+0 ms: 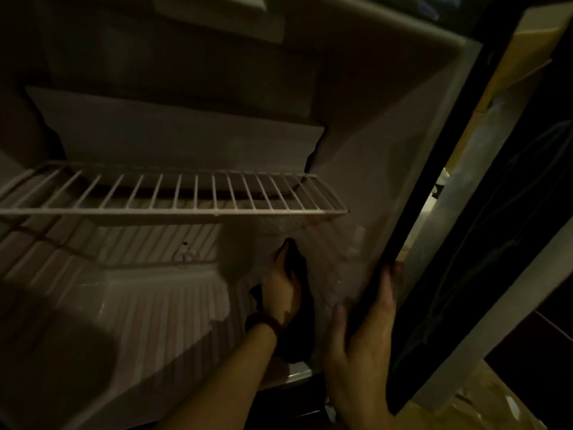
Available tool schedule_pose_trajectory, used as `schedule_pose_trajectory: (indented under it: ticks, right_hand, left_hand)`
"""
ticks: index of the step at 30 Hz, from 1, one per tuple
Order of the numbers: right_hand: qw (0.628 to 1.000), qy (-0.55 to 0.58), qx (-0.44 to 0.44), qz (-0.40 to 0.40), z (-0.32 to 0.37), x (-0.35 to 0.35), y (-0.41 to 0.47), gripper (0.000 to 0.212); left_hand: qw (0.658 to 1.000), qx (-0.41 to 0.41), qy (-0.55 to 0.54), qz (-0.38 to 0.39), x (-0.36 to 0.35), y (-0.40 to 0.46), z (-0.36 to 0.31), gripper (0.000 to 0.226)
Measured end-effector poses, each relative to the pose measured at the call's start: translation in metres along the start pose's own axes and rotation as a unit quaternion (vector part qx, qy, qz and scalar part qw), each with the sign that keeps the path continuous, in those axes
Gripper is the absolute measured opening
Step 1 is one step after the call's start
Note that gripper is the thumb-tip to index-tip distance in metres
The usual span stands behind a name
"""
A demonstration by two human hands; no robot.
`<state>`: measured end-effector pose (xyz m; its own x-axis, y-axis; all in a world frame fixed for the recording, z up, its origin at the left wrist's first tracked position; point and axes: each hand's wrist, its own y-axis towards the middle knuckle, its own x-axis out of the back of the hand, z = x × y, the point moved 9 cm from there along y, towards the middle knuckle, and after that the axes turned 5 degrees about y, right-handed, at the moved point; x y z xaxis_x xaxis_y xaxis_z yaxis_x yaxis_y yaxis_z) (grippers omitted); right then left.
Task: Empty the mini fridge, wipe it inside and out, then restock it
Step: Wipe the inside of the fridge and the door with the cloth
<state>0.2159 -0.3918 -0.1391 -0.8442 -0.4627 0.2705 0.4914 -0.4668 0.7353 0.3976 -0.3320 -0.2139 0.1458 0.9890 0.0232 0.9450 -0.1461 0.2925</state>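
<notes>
The white mini fridge with a ribbed plastic floor (148,311) stands open and holds nothing, so the emptying looks finished and the step in hand is, I judge, the inside wipe. At the left and middle, the white wire shelf (173,209) spans the cavity above the ribbed floor and the far wall, where a small round drain fitting (185,258) sits low down. Right of that, the left hand (283,293), with a dark band at the wrist, reaches deep into the lower right corner; its fingers are curled round a dark cloth (299,308) and press it against the right inner wall near the floor. Much of the cloth is lost in shadow, so its full extent is hard to tell. Further right and nearer, the right hand (361,346) grips the fridge's right front edge, where a black rubber seal (412,231) runs: the thumb lies inside and the fingers wrap round the outer side, steadying the cabinet. At the far right, yellowish cardboard (483,97) shows beyond the edge. The next move probably calls for dragging the cloth along this wall and across the ribbed floor, following the grooves, before the shelf and the outside are wiped and restocking can start.
</notes>
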Motion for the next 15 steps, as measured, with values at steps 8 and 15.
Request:
schedule_pose_trajectory:
  ticks: [8,15]
  right_hand:
    - [0.977,0.076,-0.197,-0.026,-0.049,-0.016,0.019,0.060]
    - [0.963,0.157,-0.219,-0.016,-0.049,-0.016,0.017,0.058]
  left_hand:
    - [0.994,-0.022,0.107,-0.005,0.004,-0.043,-0.014,0.037]
    - [0.950,-0.206,0.232,0.033,0.000,-0.085,-0.025,0.045]
